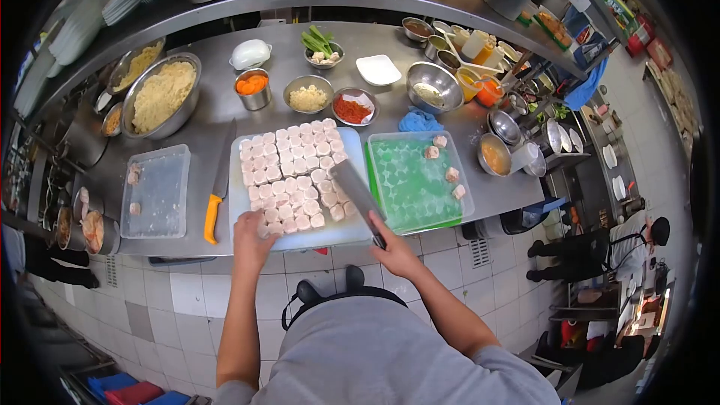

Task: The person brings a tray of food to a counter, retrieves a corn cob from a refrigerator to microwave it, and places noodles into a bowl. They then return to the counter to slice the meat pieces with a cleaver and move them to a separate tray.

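Observation:
My right hand (396, 252) is wrapped round the dark handle of a cleaver (356, 190). Its broad blade slants up and left over the right part of the cutting board (334, 237). Pale, floury-looking round pieces (289, 165) cover much of the board in close rows, with a few gaps between blocks. At the board's lower left corner, my left hand (253, 238) rests beside the nearest pieces, thumb apart from the fingers, holding nothing visible. Left of the board lies a long knife (219, 184) with a yellow handle.
To the right, a clear tray (420, 191) over green carries several pieces. Another clear tray (157, 214) at left holds two. Bowls of crumbs (165, 97), minced garlic (308, 98) and red seasoning (349, 109) stand behind the board. A shelf (300, 4) overhangs the back. Other people (600, 251) stand at right.

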Available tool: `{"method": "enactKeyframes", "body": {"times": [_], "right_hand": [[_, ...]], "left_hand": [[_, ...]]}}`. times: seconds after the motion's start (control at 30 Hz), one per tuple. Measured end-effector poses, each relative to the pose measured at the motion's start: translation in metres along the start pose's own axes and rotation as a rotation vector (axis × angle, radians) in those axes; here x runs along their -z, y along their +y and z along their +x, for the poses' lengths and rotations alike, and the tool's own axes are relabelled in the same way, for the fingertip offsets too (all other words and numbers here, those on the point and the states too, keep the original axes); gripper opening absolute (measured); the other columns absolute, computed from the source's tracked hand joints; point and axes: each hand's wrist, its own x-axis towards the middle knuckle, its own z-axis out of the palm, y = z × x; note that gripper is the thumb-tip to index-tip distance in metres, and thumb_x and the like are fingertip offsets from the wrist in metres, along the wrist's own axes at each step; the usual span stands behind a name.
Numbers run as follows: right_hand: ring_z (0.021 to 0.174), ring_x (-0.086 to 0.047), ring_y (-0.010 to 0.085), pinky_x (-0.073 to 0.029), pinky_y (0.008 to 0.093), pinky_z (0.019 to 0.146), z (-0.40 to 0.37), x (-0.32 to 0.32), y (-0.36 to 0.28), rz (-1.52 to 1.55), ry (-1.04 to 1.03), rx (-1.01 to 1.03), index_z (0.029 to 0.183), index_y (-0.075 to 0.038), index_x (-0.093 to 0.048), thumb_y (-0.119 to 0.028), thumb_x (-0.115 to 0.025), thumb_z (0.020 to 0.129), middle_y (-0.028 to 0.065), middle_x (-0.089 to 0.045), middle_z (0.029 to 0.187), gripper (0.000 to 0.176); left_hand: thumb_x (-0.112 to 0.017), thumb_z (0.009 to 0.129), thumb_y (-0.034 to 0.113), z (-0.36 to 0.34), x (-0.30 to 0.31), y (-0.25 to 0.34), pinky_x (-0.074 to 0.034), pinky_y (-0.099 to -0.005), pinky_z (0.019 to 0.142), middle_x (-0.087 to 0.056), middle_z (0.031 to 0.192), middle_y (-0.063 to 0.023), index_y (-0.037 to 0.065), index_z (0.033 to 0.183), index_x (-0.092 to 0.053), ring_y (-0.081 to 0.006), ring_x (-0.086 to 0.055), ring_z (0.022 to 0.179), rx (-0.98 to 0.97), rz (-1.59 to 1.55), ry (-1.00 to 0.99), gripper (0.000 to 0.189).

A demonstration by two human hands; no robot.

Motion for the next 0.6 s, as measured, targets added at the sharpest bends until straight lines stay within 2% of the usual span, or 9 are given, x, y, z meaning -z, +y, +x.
{"method": "enactKeyframes", "body": {"times": [0.07, 0.1, 0.17, 0.23, 0.3, 0.37, 0.47, 0.57, 0.6], "right_hand": [[0.15, -0.047, 0.0328, -0.036, 0.0372, 0.121, -0.011, 0.011, -0.004, 0.098, 0.189, 0.079, 0.169, -0.015, -0.025, -0.005, -0.064, 0.093, 0.0207, -0.047, 0.162, 0.086], [0.153, -0.041, 0.0283, -0.032, 0.0361, 0.124, -0.015, 0.021, -0.017, 0.179, 0.193, 0.035, 0.168, -0.009, -0.027, -0.002, -0.065, 0.093, 0.0166, -0.043, 0.166, 0.084], [0.152, -0.042, 0.0274, -0.032, 0.0359, 0.123, -0.014, 0.023, -0.004, 0.214, 0.228, 0.044, 0.168, -0.009, -0.028, -0.001, -0.065, 0.093, 0.0169, -0.044, 0.165, 0.084], [0.15, -0.043, 0.0248, -0.032, 0.0355, 0.123, -0.017, 0.028, -0.006, 0.3, 0.269, 0.009, 0.167, -0.007, -0.029, 0.0, -0.065, 0.093, 0.0168, -0.046, 0.163, 0.082], [0.151, -0.043, 0.0245, -0.031, 0.0352, 0.123, -0.018, 0.03, 0.005, 0.344, 0.267, -0.041, 0.167, -0.006, -0.029, 0.0, -0.066, 0.094, 0.0166, -0.046, 0.164, 0.082], [0.151, -0.042, 0.0243, -0.031, 0.0348, 0.123, -0.022, 0.033, 0.019, 0.391, 0.266, -0.097, 0.167, -0.006, -0.028, 0.0, -0.066, 0.094, 0.0164, -0.045, 0.164, 0.082], [0.152, -0.04, 0.0247, -0.03, 0.0346, 0.123, -0.033, 0.035, 0.037, 0.467, 0.289, -0.149, 0.167, -0.005, -0.027, 0.0, -0.066, 0.093, 0.0169, -0.043, 0.165, 0.083], [0.154, -0.038, 0.025, -0.03, 0.0344, 0.124, -0.041, 0.043, 0.048, 0.326, 0.351, -0.039, 0.167, -0.005, -0.027, 0.001, -0.065, 0.093, 0.017, -0.041, 0.166, 0.084], [0.154, -0.038, 0.025, -0.03, 0.0346, 0.124, -0.044, 0.045, 0.049, 0.406, 0.328, -0.149, 0.167, -0.005, -0.026, 0.001, -0.065, 0.093, 0.0167, -0.041, 0.166, 0.084]], "left_hand": [[-0.088, 0.076, 0.015, 0.007, -0.017, 0.033, -0.051, -0.0477, 0.101, -0.064, 0.124, -0.0189, 0.001, 0.134, -0.064, -0.0399, -0.061, 0.117, -0.153, -0.039, -0.053, 0.063], [-0.087, 0.076, 0.015, 0.008, -0.034, 0.048, -0.051, -0.0475, 0.1, -0.065, 0.121, -0.0186, 0.001, 0.13, -0.066, -0.0388, -0.061, 0.117, -0.216, -0.052, -0.1, 0.06], [-0.085, 0.077, 0.015, 0.02, -0.057, 0.087, -0.051, -0.0482, 0.098, -0.065, 0.122, -0.0171, 0.002, 0.13, -0.066, -0.0364, -0.062, 0.115, -0.283, -0.064, -0.294, 0.058], [-0.083, 0.079, 0.017, 0.036, -0.087, 0.116, -0.05, -0.0471, 0.095, -0.064, 0.12, -0.0132, 0.005, 0.132, -0.065, -0.0326, -0.061, 0.113, -0.365, -0.003, -0.204, 0.057], [-0.084, 0.079, 0.02, 0.041, -0.114, 0.134, -0.05, -0.0462, 0.095, -0.063, 0.117, -0.0124, 0.007, 0.133, -0.064, -0.0321, -0.06, 0.112, -0.347, 0.104, -0.196, 0.059], [-0.082, 0.081, 0.024, 0.042, -0.136, 0.135, -0.047, -0.0434, 0.092, -0.059, 0.112, -0.0102, 0.01, 0.138, -0.06, -0.0291, -0.056, 0.11, -0.346, 0.307, -0.178, 0.062], [-0.078, 0.085, 0.024, 0.039, -0.148, 0.125, -0.046, -0.0433, 0.092, -0.059, 0.114, -0.0104, 0.011, 0.138, -0.06, -0.0287, -0.057, 0.109, -0.377, 0.302, -0.185, 0.058], [-0.075, 0.088, 0.024, 0.036, -0.16, 0.117, -0.047, -0.0442, 0.091, -0.058, 0.115, -0.0105, 0.011, 0.139, -0.06, -0.0291, -0.057, 0.109, -0.41, 0.334, -0.172, 0.054], [-0.075, 0.088, 0.024, 0.035, -0.163, 0.115, -0.047, -0.0442, 0.091, -0.058, 0.115, -0.0105, 0.011, 0.139, -0.06, -0.0291, -0.057, 0.109, -0.416, 0.335, -0.173, 0.054]]}}
